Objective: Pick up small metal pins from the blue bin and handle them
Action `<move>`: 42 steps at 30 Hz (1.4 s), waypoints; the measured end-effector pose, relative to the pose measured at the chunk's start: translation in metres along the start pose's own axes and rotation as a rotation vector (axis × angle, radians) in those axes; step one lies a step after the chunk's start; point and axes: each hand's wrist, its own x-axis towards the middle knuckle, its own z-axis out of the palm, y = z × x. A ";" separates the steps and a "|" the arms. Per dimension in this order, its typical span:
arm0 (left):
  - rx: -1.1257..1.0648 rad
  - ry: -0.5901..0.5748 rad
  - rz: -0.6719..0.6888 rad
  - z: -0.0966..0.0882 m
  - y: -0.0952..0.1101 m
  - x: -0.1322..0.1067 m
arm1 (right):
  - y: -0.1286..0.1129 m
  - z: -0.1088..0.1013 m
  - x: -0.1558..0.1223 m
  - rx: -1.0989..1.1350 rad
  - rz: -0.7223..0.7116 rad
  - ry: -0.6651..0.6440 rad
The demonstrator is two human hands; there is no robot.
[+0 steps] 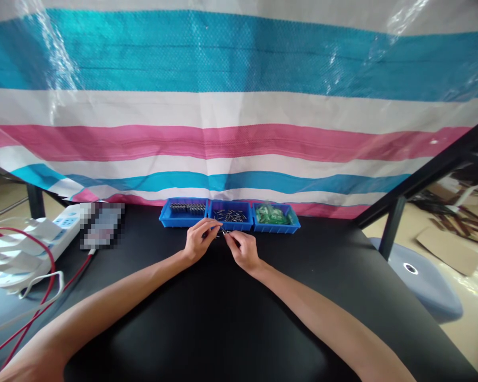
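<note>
Both of my hands meet over the black table, just in front of the middle blue bin. My left hand point(201, 240) is closed, with thumb and forefinger pinched around a small slim metal piece point(223, 231). From the other side, my right hand point(245, 250) also pinches at this piece with closed fingertips. Its exact kind is too small to make out, and the fingers partly cover it. Loose thin metal pieces point(231, 216) lie jumbled in the middle bin point(244, 226). Short metal cylinders point(187, 207) stand in rows in the left bin point(175, 220).
Green plastic packets point(274, 214) fill the right blue bin point(281, 229). A white power strip point(59, 233) with plugs, red and white cables and a blurred-out device point(103, 225) lie at left. A striped plastic sheet point(223, 111) hangs behind. A grey stool point(426, 281) stands at right.
</note>
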 end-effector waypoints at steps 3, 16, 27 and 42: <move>0.002 0.008 0.000 0.001 0.000 0.000 | 0.000 -0.001 0.001 -0.005 0.012 -0.007; 0.005 0.047 -0.025 0.002 -0.002 0.000 | 0.000 -0.002 0.001 0.009 0.008 -0.044; 0.019 0.082 -0.023 0.001 -0.001 -0.001 | 0.000 -0.003 0.001 0.010 -0.011 -0.084; 0.011 0.119 -0.002 0.001 -0.001 -0.002 | 0.000 -0.003 0.002 0.016 -0.012 -0.089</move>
